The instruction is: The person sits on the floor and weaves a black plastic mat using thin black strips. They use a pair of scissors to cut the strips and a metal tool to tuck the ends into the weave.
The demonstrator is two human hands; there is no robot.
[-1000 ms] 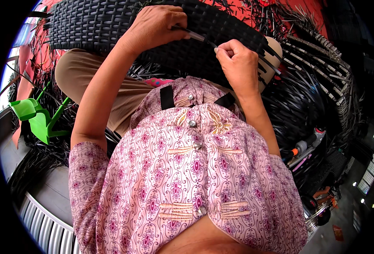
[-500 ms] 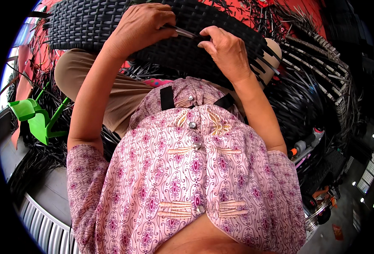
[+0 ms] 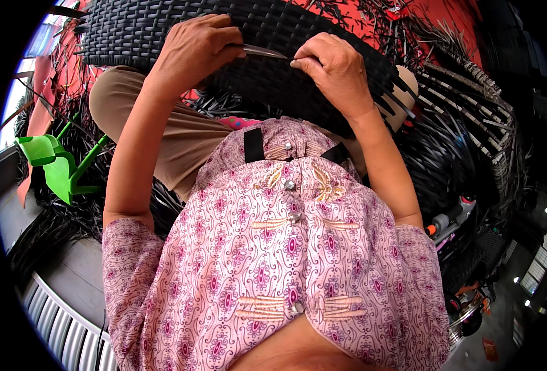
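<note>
Strip point(image 3: 264, 51) now flatter, axis nearly left-to-right

The left hand point(image 3: 194, 54) and right hand point(image 3: 337, 67) pinch a thin strip point(image 3: 264, 52) over the black weave point(image 3: 125, 31). Green plastic point(image 3: 58, 176) sits off left.

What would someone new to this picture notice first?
Probably the pink-and-purple patterned shirt, which fills the middle and bottom. Next, the bright green plastic object at the left, vivid against dark strips. Then, near the top, the left hand holds a slim shiny piece that reaches toward the right hand, in front of a black woven panel.
</note>
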